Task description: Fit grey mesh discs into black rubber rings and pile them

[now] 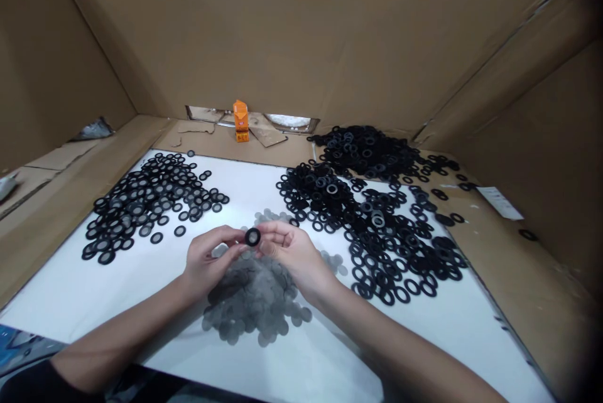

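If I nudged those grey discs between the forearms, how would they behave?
The grey discs look thin and see-through, so each is probably very light. They lie loosely overlapped, so a push would likely scatter them. Lying flat, they seem unlikely to roll.

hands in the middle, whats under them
Below and between the left hand and right hand, a heap of grey discs lies on the white surface. Whatever the hands and forearms cover can't be seen.

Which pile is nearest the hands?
The grey disc pile in the middle, beneath the left hand and right hand. The left ring pile and right ring pile look mostly black and lie farther out.
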Action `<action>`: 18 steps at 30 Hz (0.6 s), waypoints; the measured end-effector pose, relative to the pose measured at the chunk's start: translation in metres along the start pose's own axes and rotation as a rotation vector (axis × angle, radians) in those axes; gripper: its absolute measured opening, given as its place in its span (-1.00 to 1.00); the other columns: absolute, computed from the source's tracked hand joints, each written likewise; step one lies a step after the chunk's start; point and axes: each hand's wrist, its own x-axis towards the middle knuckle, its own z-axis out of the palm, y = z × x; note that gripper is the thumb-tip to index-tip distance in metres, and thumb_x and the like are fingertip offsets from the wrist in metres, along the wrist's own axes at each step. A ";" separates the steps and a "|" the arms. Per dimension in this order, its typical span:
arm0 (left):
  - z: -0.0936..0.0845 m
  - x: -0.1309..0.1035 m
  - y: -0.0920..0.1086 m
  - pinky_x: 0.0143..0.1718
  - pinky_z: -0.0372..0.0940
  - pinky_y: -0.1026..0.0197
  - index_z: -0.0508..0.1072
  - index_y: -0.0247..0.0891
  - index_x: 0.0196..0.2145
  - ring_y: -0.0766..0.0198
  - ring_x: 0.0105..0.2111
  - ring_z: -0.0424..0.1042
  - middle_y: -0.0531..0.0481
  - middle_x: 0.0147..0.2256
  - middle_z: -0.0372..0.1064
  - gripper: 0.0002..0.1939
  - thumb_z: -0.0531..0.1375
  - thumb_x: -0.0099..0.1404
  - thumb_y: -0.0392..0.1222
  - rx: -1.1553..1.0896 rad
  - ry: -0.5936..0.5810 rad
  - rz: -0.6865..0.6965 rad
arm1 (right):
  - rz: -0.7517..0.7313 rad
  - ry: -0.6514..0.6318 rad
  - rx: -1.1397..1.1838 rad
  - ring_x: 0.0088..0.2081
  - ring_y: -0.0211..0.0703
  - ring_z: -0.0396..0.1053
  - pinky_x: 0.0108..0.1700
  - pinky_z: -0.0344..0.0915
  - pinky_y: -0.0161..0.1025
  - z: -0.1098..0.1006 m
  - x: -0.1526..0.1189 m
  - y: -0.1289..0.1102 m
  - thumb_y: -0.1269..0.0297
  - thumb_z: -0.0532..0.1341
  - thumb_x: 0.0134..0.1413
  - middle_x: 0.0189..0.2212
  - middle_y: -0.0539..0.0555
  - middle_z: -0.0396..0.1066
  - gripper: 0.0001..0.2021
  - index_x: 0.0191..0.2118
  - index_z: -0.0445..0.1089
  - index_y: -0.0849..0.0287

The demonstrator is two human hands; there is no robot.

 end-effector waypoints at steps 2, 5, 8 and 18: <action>-0.001 -0.001 -0.001 -0.44 0.36 0.33 0.49 -0.25 -0.24 0.34 -0.50 0.44 0.00 -0.42 0.50 -0.87 0.21 0.23 -0.25 -0.005 0.013 -0.002 | 0.021 0.026 0.004 -0.43 -0.29 0.40 -0.27 0.33 -0.31 0.002 -0.001 -0.001 0.26 0.43 -0.23 -0.47 -0.02 0.45 -0.73 -0.32 0.47 0.20; 0.000 -0.002 -0.003 -0.39 0.38 0.32 0.45 -0.25 -0.13 0.32 -0.46 0.46 -0.01 -0.41 0.51 -0.76 0.23 0.21 -0.27 -0.027 0.006 0.014 | 0.036 0.056 -0.006 -0.44 -0.29 0.38 -0.27 0.32 -0.31 0.004 -0.002 -0.003 0.27 0.45 -0.28 -0.50 -0.04 0.43 -0.74 -0.37 0.47 0.19; 0.000 -0.002 -0.003 -0.37 0.39 0.31 0.42 -0.25 -0.08 0.33 -0.47 0.46 -0.03 -0.35 0.52 -0.69 0.25 0.20 -0.27 -0.020 -0.025 0.098 | 0.045 0.073 0.022 -0.43 -0.31 0.38 -0.25 0.30 -0.31 0.006 -0.004 -0.006 0.27 0.45 -0.26 -0.48 -0.04 0.44 -0.76 -0.39 0.47 0.18; -0.004 0.006 0.004 -0.40 0.37 0.33 0.44 -0.21 -0.10 0.36 -0.49 0.42 -0.04 -0.29 0.52 -0.70 0.27 0.18 -0.26 0.115 -0.061 0.243 | 0.113 -0.026 -0.064 -0.46 -0.29 0.35 -0.26 0.25 -0.29 0.003 -0.006 -0.014 0.20 0.40 -0.17 -0.56 -0.03 0.41 -0.80 -0.52 0.46 0.21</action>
